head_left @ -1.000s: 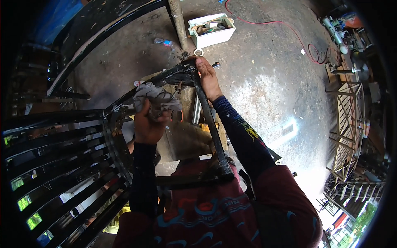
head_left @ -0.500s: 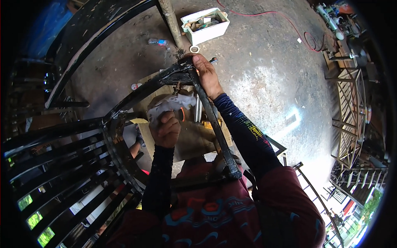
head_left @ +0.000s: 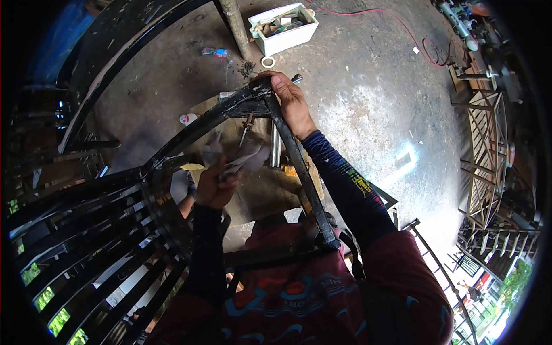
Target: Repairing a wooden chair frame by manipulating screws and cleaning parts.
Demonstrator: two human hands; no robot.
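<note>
My right hand is closed on the top corner of a black metal frame, thumb on the bar. The frame is joined at the left to a black slatted section, like a chair back. Inside the frame my left hand is closed on a crumpled pale grey rag, blurred by motion. Above the rag a rusty bolt-like metal piece shows near the crossbar. A bare metal tube and a worn board lie beneath the frame.
A white foam box of scraps, a plastic bottle, a tape ring and a red hose are on the concrete floor. A post stands at the top. Metal lattice frames line the right side.
My left hand with the rag has shifted about inside the frame, swinging right and then back slightly left. My right hand stays on the corner. The view has shifted a little.
</note>
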